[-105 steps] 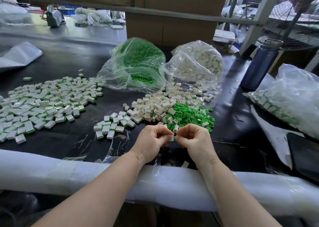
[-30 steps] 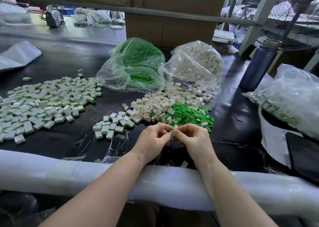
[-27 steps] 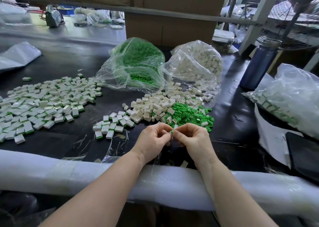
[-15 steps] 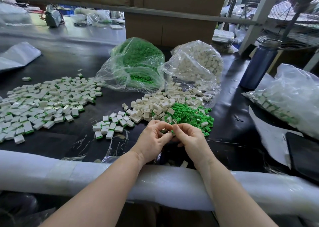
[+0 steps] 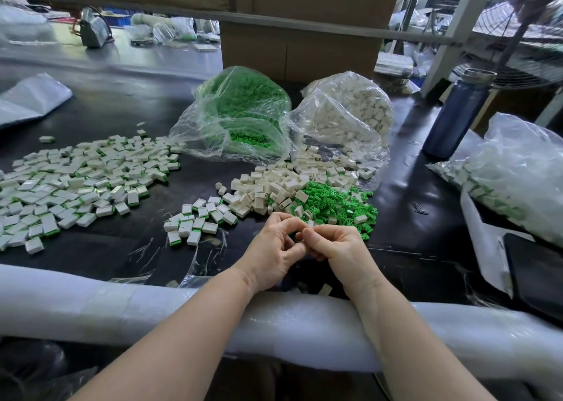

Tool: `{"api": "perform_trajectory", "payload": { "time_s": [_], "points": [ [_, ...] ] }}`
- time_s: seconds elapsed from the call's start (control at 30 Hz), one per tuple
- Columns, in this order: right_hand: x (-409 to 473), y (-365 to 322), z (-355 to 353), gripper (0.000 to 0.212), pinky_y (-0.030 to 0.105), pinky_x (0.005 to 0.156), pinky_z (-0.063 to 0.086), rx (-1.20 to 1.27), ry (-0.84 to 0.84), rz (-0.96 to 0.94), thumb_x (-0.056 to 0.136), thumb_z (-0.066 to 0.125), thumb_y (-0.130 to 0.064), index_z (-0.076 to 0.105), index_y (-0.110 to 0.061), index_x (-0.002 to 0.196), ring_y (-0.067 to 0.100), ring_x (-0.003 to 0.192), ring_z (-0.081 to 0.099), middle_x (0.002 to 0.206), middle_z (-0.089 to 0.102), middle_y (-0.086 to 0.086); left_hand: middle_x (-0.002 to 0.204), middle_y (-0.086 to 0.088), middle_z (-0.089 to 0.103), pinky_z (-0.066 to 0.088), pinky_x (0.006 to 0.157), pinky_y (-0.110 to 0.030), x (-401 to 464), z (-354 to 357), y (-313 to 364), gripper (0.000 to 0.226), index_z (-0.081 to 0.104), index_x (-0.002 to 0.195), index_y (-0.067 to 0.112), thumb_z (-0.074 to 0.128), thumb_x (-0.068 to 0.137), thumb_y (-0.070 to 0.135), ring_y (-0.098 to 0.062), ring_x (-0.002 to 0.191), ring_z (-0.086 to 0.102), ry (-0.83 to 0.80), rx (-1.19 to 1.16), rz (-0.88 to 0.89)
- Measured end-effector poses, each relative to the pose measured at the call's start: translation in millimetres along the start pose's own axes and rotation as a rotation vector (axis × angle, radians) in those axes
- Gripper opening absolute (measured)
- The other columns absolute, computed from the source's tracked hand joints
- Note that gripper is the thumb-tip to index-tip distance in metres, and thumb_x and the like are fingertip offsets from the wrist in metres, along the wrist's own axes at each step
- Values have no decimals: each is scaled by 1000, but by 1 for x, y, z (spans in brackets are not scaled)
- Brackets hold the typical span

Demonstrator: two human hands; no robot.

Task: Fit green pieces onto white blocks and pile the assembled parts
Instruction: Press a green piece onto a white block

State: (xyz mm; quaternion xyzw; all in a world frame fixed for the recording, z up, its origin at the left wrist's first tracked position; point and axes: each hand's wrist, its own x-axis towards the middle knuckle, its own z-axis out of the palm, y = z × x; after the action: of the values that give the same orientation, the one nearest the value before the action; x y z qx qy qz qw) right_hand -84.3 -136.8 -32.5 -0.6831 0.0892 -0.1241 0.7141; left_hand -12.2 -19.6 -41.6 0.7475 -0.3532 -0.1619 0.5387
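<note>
Both hands meet just above the near edge of the black tabletop (image 5: 100, 254), directly in front of the loose stock. The left hand (image 5: 271, 257) has its fingers curled inward with the thumb and forefinger pinched together; the right hand (image 5: 338, 254) is likewise curled, its fingertips touching those of the left. A small white block (image 5: 310, 223) shows between the fingertips, with a trace of green beside the left hand's fingers. Whether the green piece is already seated cannot be told; the fingers hide the joint.

Judgement: the step in hand is the fitting of one green piece onto one white block.

Stock lies just beyond the hands: a heap of white blocks (image 5: 274, 184) touching a heap of green pieces (image 5: 332, 202) on its right. Behind these stand a bag of green pieces (image 5: 243, 111) and a bag of white blocks (image 5: 350, 111), both open toward the heaps.

Assembled parts lie in a small group (image 5: 195, 221) to the left of the hands and in a large spread (image 5: 79, 181) farther left, well apart from the raw stock.

Next move, as judged: press the piece fully home, then set the finished part with the small group nearby, keeping it clear of the unassembled heaps.
</note>
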Motion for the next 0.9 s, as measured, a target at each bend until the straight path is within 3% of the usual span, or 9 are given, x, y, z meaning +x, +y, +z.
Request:
{"api": "perform_trajectory", "payload": {
  "time_s": [0.27,0.7,0.9],
  "points": [
    [1,1,-1,21,14,46,45,55,23,34,86,59,0,70,-3,68,6,46,58,51,63,1,98,8,42,40,68,-8,0,1,-3,29,56,80,33,59,87,5,-2,63,44,-25,7,11],
    [1,2,-2,23,13,48,44,14,-3,19,87,60,-5,71,-11,67,3,48,56,52,62,-3,98,3,41,39,69,-8,-1,0,3,26,55,82,24,53,87,-1,-6,67,45,-14,29,22],
    [1,2,-3,17,20,51,49,38,22,45,84,62,-2,72,-5,71,12,52,61,57,66,5,102,1,42,41,72,-12,-2,0,3,26,54,82,26,54,87,1,-10,71,46,-41,47,20]
  ]
}}
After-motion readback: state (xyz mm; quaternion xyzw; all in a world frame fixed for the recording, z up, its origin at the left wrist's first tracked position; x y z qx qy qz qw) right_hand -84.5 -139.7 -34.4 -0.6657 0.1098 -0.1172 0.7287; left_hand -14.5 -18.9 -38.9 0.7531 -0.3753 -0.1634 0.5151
